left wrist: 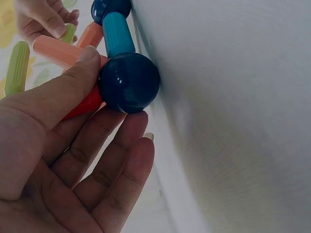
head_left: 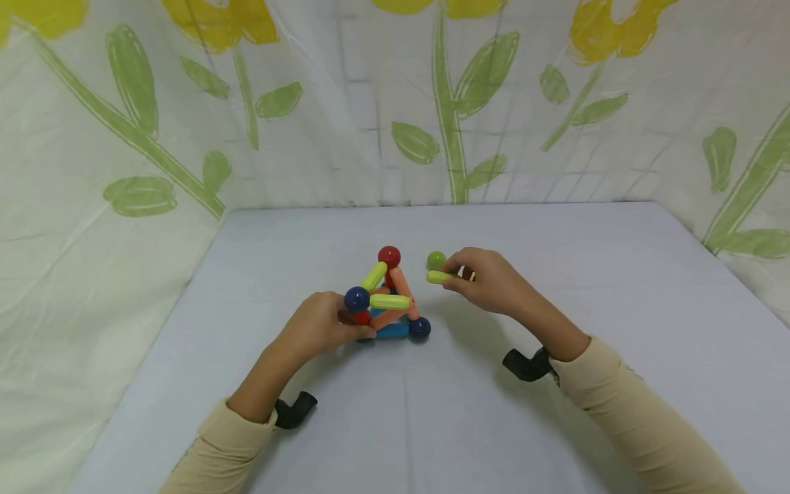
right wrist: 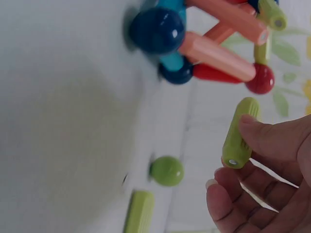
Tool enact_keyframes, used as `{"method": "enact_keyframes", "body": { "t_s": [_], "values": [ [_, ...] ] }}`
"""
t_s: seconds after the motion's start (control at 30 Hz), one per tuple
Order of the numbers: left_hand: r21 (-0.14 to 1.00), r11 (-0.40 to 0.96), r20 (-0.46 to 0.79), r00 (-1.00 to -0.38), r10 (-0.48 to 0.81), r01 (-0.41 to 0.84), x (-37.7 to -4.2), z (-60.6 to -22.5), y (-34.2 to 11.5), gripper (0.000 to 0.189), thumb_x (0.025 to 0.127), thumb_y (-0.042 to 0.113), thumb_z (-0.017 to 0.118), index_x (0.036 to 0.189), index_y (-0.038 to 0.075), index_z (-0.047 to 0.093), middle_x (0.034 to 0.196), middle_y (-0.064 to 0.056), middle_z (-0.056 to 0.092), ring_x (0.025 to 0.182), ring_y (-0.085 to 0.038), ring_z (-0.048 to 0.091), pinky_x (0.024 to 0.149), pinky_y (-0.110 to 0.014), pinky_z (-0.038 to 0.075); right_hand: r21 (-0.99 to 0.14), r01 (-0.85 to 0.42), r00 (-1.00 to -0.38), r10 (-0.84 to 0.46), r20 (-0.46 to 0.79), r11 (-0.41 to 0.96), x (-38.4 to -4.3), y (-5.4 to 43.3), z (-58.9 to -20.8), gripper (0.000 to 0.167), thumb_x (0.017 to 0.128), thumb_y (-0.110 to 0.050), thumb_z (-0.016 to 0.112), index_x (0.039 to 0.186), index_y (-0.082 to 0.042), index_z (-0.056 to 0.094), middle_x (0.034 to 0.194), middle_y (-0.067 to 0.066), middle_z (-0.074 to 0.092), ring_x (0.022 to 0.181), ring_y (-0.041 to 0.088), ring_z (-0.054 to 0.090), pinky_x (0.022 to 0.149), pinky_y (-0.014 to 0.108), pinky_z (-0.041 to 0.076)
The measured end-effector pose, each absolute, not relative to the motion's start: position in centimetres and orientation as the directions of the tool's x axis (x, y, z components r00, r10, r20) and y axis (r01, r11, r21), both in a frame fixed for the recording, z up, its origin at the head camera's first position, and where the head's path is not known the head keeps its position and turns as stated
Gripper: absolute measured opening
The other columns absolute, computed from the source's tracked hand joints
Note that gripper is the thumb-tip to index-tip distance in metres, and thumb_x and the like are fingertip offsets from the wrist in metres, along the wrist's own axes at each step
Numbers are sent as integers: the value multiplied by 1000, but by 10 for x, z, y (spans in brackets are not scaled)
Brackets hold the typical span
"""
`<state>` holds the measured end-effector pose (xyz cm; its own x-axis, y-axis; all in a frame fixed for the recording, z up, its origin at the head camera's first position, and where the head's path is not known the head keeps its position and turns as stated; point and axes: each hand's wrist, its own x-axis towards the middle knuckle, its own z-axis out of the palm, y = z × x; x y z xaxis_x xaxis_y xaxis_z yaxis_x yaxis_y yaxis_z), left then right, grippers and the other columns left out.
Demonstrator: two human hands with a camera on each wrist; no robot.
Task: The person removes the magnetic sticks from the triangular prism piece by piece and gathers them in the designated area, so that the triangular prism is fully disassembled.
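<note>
A ball-and-stick frame of magnetic rods stands on the table, with a red ball (head_left: 389, 256) on top and dark blue balls (head_left: 420, 328) at the base. My left hand (head_left: 317, 321) holds its left side, thumb and fingers around the red rod (left wrist: 86, 104) beside a dark blue ball (left wrist: 129, 82). One light green rod (head_left: 390, 302) sticks out sideways from the upper left dark blue ball (head_left: 356, 299). A salmon rod (right wrist: 233, 19) has a free end. To the right of the frame, my right hand (head_left: 490, 280) pinches another light green rod (right wrist: 240, 133) between thumb and fingers, apart from the frame.
On the table beyond the right hand lies a green ball (head_left: 435, 261), and near it another light green rod (right wrist: 140, 213). A flower-printed curtain (head_left: 345, 165) hangs behind the white table (head_left: 345, 425). Each wrist carries a black mount (head_left: 527, 365).
</note>
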<state>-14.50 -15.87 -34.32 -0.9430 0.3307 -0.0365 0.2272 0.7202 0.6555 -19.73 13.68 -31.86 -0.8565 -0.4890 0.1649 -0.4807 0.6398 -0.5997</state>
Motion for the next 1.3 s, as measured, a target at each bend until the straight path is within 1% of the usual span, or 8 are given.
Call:
{"method": "enact_keyframes", "body": {
  "t_s": [0.17,0.3,0.4,0.5,0.67,0.93,1.2,1.3],
  "values": [
    [648,723,-28,-941,337,240,-145,-344,-159,26,81,25,87,89,3,74,76,0,72,61,-13,60,55,-30,50,-560,-450,-876,-467,124,695,-204,154,-325,15,90,-7,75,104,-2,73,98,6,70,84,22,62,70,36,51],
    [643,728,-27,-943,333,238,-145,-344,-159,26,81,25,87,89,3,74,75,0,71,60,-14,59,55,-30,50,-536,-404,-895,-441,64,741,-211,167,-330,14,90,-7,74,103,-1,71,96,8,70,81,22,61,67,35,51],
    [643,729,-30,-944,329,233,-145,-344,-159,27,81,25,87,89,3,74,75,0,71,60,-14,59,55,-30,49,-513,-388,-900,-434,32,766,-216,175,-334,12,89,-5,75,100,0,73,95,8,70,77,21,60,64,34,49],
    [643,730,-32,-945,326,230,-146,-345,-159,27,81,25,87,89,3,74,75,0,71,61,-14,58,55,-30,49,-477,-411,-892,-451,34,777,-220,180,-339,11,87,-2,76,97,1,74,94,9,69,76,20,60,64,35,49],
    [644,731,-32,-946,322,227,-145,-345,-159,27,80,25,87,89,2,74,75,0,71,61,-14,59,55,-30,49,-434,-452,-876,-481,49,779,-223,182,-347,9,85,2,75,94,1,75,91,9,69,77,21,61,68,38,50],
    [650,723,-31,-943,330,232,-145,-344,-158,27,81,24,87,92,2,74,78,-1,72,63,-14,61,57,-30,51,-437,-439,-885,-462,58,785,-226,181,-353,8,84,2,76,91,-1,74,89,8,69,78,22,60,69,39,50],
    [657,716,-27,-942,334,235,-145,-344,-159,26,81,24,87,91,3,74,77,0,72,64,-14,61,58,-30,51,-435,-435,-893,-440,95,788,-229,180,-356,9,83,3,77,91,0,75,87,8,68,77,23,60,69,40,50],
    [654,719,-27,-943,331,234,-145,-344,-159,27,81,24,87,91,3,74,77,0,72,64,-14,61,58,-30,51,-440,-423,-900,-425,100,792,-230,179,-357,10,84,2,77,93,0,74,88,8,67,79,24,60,70,40,50]
  ]
}}
